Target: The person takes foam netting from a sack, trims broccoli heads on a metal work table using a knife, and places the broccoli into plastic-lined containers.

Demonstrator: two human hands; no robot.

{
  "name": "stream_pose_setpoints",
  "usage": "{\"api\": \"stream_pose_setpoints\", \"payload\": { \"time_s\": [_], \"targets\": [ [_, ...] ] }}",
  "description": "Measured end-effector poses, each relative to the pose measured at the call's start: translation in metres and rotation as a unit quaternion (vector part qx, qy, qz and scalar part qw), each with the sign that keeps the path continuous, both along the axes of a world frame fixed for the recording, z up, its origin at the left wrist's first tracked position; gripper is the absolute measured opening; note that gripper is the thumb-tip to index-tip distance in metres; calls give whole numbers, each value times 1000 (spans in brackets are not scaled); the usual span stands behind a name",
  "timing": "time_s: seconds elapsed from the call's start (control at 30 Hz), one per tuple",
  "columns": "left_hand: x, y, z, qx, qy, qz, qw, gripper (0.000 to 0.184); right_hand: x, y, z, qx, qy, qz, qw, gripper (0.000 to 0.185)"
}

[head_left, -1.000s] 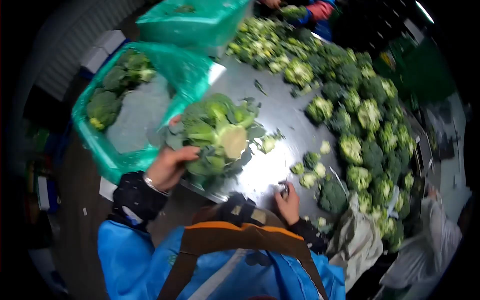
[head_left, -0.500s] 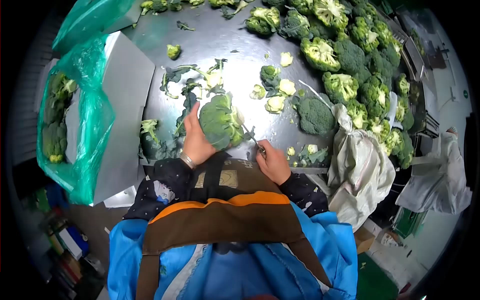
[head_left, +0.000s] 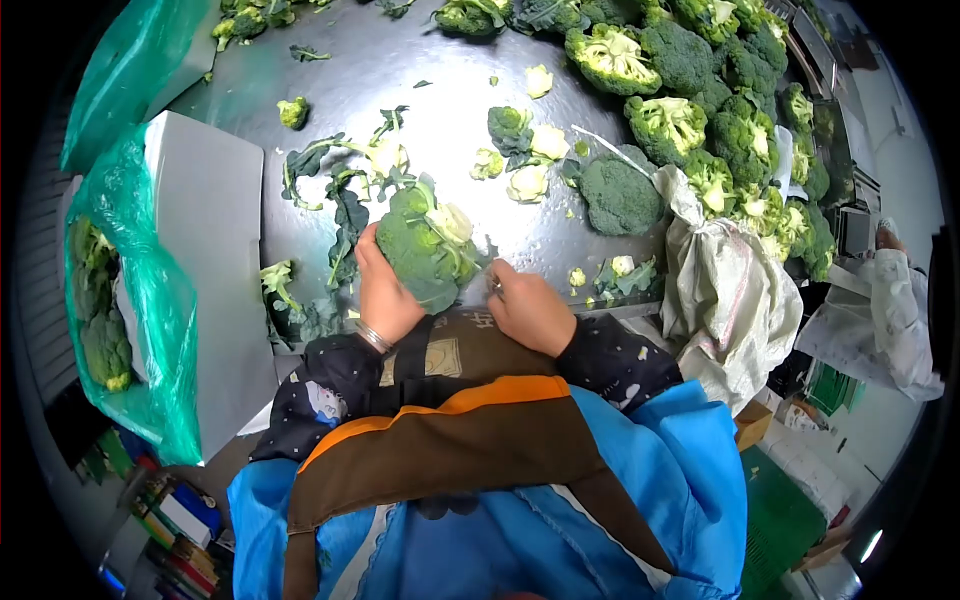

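Note:
My left hand [head_left: 388, 295] is closed around the left side of a broccoli head [head_left: 415, 245], tilted so its pale stalk and leaves face up and right. At the broccoli's right side, my right hand [head_left: 532, 310] grips a small knife [head_left: 496, 286]. Most of the knife is hidden by my fingers and the leaves. Just beyond the broccoli lie cut leaves [head_left: 350, 215] and several pale stalk pieces [head_left: 527, 183]. A loose broccoli head [head_left: 620, 193], dark crown up, rests to the right of my right hand.
A metal table [head_left: 440, 80] spreads ahead, with broccoli heads [head_left: 690, 130] heaped at the right. On the left stands a white box [head_left: 205, 230] lined with green plastic [head_left: 160, 290], holding broccoli. A white woven sack [head_left: 725, 290] hangs over the right edge. Someone in pale clothing [head_left: 890, 310] is far right.
My right hand has moved left, up against the broccoli, and the knife blade that was visible is now mostly hidden. The broccoli has turned slightly in my left hand. The whole view has shifted.

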State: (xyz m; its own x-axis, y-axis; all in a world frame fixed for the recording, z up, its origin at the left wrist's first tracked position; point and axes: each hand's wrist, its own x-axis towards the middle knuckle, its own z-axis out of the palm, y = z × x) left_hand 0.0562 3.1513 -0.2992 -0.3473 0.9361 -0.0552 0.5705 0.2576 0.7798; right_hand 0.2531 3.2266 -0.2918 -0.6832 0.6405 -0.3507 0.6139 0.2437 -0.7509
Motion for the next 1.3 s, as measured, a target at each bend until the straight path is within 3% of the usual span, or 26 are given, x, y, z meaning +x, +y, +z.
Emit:
{"api": "stream_pose_setpoints", "payload": {
  "time_s": [0.03, 0.23, 0.37, 0.43, 0.53, 0.57, 0.7, 0.73, 0.8, 0.87, 0.9, 1.03, 1.13, 1.3],
  "targets": [
    [2, 1, 1, 24, 40, -7, 999, 92, 0, -3, -1, 12, -24, -5, 1000, 19],
    [1, 15, -3, 12, 31, 29, 999, 85, -23, 8, -18, 99, -84, -25, 991, 19],
    [7, 15, 3, -11, 18, 29, 999, 74, -9, 2, 16, 36, -160, 15, 986, 14],
    [8, 11, -8, 9, 60, 25, 998, 70, -16, 6, -24, 35, -170, -14, 985, 18],
    [-1, 6, -13, 37, 45, 3, 998, 72, -21, 27, -41, 33, -169, -28, 985, 21],
    [-8, 6, -4, 56, 40, -27, 997, 82, -14, 28, -41, 30, -150, -25, 988, 22],
    [-48, -31, -8, -45, -281, -28, 958, 109, 23, 24, -24, 35, -61, -66, 995, 25],
    [-58, -41, 1, -88, -290, -37, 952, 114, 27, 21, -12, 38, -56, -79, 995, 22],
    [-54, -40, 14, -49, -339, 12, 940, 119, 27, 9, 3, 44, -54, -32, 997, 19],
    [-45, -24, 13, -52, -128, -31, 990, 121, 27, -6, 3, 53, -41, 11, 998, 19],
    [-39, -19, 11, -71, -249, -36, 965, 117, 25, -12, 3, 80, -44, 30, 995, 20],
    [-32, -13, 1, -39, -193, -81, 977, 106, 25, -9, 19, 115, -60, 55, 990, 21],
    [-35, -9, 10, -59, -249, -79, 964, 105, 27, -11, 18, 128, -85, 66, 986, 20],
    [-45, -6, -1, -40, -275, -67, 958, 101, 27, -20, -1, 97, -88, -28, 991, 19]
  ]
}}
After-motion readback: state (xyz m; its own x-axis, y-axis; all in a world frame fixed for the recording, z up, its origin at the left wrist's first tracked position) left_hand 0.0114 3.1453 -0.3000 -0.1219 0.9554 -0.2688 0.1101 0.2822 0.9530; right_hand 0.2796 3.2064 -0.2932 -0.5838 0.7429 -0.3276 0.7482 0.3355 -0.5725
